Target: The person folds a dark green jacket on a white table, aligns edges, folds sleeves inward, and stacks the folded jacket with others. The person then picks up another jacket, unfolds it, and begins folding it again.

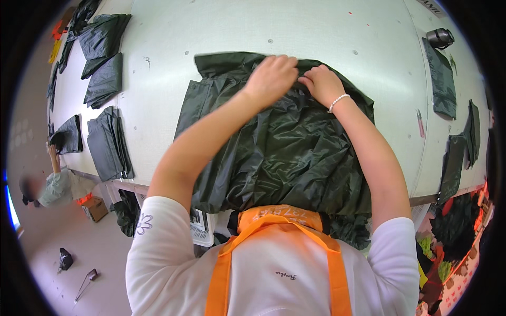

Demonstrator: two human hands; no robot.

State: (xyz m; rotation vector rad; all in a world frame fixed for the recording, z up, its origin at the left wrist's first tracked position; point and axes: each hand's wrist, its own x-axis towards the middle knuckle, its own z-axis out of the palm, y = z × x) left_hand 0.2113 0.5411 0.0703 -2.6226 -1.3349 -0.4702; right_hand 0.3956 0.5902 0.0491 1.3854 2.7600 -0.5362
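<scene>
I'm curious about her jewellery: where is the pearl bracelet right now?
In the head view, the white bead bracelet sits on the right wrist, just behind the right hand pressing the dark green garment at centre table.

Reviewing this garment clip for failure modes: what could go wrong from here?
1. The dark green garment hangs over the table's near edge, so it might slide off.
2. Both the left hand and right hand pinch one spot at the far edge; the slick fabric may bunch or slip.
</scene>
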